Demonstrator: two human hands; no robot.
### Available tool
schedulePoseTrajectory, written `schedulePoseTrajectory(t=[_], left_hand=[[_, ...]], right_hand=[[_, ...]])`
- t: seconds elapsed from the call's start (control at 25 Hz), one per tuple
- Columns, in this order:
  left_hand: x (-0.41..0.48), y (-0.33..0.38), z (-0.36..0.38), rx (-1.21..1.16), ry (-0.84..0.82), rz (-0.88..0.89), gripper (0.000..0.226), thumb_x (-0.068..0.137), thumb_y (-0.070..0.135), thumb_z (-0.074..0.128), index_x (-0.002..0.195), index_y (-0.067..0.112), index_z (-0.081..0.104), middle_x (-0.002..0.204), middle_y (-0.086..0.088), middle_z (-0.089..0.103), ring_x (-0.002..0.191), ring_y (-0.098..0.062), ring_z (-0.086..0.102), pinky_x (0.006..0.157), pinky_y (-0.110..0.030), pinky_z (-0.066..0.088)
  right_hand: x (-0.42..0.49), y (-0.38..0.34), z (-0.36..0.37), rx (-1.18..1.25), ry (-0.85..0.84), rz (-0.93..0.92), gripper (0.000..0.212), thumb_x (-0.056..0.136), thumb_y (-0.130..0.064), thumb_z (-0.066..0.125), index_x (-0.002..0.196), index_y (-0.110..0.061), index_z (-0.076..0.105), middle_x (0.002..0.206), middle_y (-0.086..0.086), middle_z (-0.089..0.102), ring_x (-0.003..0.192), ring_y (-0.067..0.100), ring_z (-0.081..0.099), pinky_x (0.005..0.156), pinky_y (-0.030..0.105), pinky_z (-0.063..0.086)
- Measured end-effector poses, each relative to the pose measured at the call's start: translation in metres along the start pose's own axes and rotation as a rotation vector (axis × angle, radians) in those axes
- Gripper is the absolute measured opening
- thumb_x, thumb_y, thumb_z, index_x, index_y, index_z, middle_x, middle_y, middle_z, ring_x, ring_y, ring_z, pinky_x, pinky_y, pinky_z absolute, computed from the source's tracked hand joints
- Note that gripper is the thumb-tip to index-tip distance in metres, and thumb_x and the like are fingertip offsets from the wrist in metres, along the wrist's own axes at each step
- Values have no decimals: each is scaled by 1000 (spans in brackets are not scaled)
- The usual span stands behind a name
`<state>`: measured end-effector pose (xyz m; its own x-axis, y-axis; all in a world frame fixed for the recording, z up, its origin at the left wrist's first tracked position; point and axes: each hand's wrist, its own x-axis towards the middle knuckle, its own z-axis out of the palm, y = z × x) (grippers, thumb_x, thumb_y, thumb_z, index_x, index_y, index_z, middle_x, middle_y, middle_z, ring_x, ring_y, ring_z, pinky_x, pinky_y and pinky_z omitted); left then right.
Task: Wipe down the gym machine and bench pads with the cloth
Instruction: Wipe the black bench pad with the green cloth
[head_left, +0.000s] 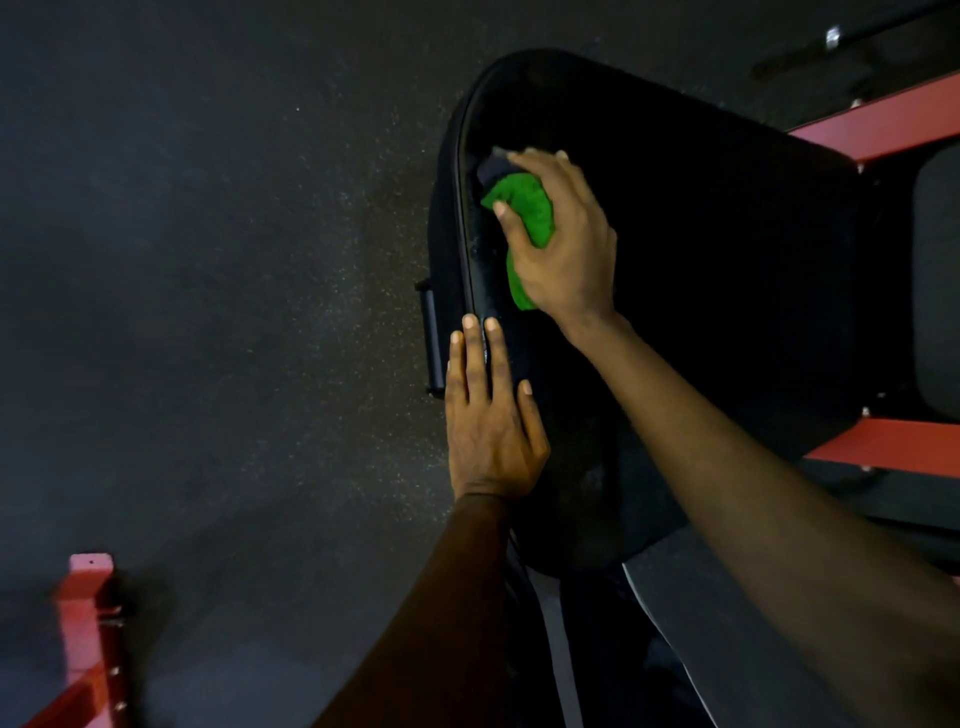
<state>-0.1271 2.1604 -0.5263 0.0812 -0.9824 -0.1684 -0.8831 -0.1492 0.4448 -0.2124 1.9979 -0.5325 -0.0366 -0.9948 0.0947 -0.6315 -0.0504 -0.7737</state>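
Currently I'm wiping: right hand (563, 244) is gripping the bunched green cloth (524, 208) at the left edge of the bench pad (701, 260); left hand (488, 415) is lying flat, fingers straight, bracing that edge. Next, probably sweeping toward the middle.

The right hand (563, 234) grips a bunched green cloth (524, 208) against the black pad (701, 260), near its piped edge at the pad's ten o'clock. At seven o'clock from it, the left hand (491, 421) lies flat, fingers straight, on the same edge. Red frame bars (878, 124) stand at three o'clock, and speckled floor (208, 260) lies at nine.
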Motion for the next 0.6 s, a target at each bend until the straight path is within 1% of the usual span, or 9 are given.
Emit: schedulePoseTrajectory(t=[0.08,0.2,0.24,0.36,0.4,0.48,0.6], left_hand=[[-1,0,0,5,-5,5,64,104,27,33,157,7,4,166,-13,-1,154,-28,-1,126,-43,12],[0,0,1,-3,0,-2,63,104,28,32,157,8,4,166,-13,-1,154,-27,-1,126,-42,11],[0,0,1,-5,3,-2,63,104,27,33,157,7,5,166,-13,0,154,-28,-1,126,-42,11],[-1,1,1,3,9,9,63,103,26,34,157,5,8,166,-15,3,154,-28,0,126,-42,11],[-1,0,2,9,13,10,63,103,26,35,157,5,9,166,-15,3,154,-28,0,126,-42,11],[0,-1,3,14,17,6,63,104,25,35,157,5,8,166,-15,2,154,-28,0,126,-41,10],[-1,0,2,2,17,14,63,104,26,34,157,6,6,166,-13,-1,154,-28,-1,126,-41,9]], right_hand=[[27,-6,8,-2,21,-5,41,91,-34,64,130,-22,64,134,-3,61,131,16,54,107,40,46],[44,-13,10,16,53,-4,40,90,-35,66,127,-23,65,127,-8,62,122,14,59,100,41,51],[40,-14,9,31,55,1,39,90,-34,66,127,-22,65,126,-8,63,121,14,59,100,41,51],[3,-10,0,6,-52,-76,41,92,-31,66,131,-19,64,133,-1,62,133,20,53,111,37,43],[-8,-9,-3,-22,-106,-119,42,93,-32,65,133,-20,62,136,-1,61,137,21,49,112,36,41],[-2,-8,-5,-50,-159,-171,43,92,-33,65,133,-21,62,137,-2,61,139,22,47,109,36,43],[39,-21,7,-109,-107,-172,40,88,-34,67,127,-26,65,129,-6,63,131,20,53,100,33,47]])
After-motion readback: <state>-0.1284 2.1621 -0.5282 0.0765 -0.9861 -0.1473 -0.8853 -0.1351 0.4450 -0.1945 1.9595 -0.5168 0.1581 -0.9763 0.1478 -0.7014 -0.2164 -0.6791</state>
